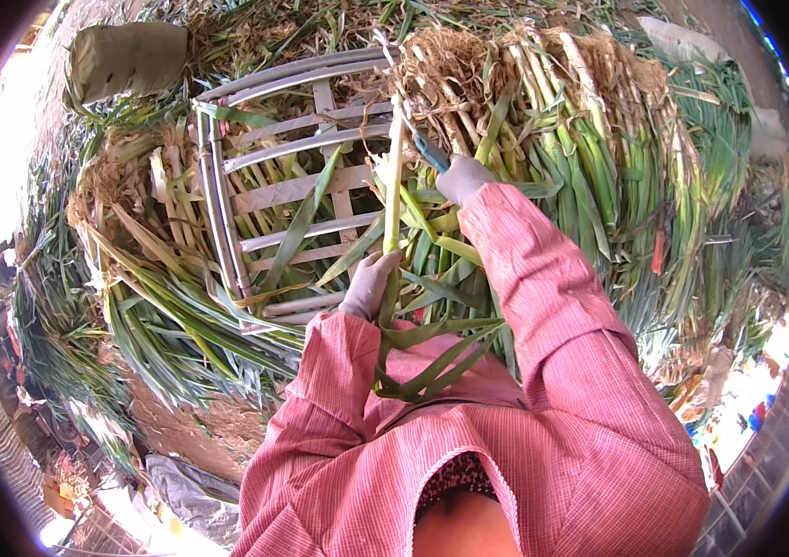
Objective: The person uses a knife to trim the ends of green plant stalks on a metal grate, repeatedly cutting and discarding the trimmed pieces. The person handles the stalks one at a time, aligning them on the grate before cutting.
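My left hand [370,284], in a pale glove, grips a large green onion stalk [393,202] around its lower part. The stalk points away from me, and its long green leaves [436,372] fold down over my lap. In my gloved right hand [464,179] is a teal-handled tool [431,152], held just right of the stalk's upper part. The tool's working end is too hard to make out among the roots and dry husks. A slatted metal rack [219,202] lies left of the stalk, with onions visible under its slats.
Rooted onions [589,167] are heaped to the right, roots away from me. Another onion pile [164,188] lies left of the rack. A beige bundle or cushion [126,61] sits at the far left. Grey plastic sheeting [192,491] is at the lower left.
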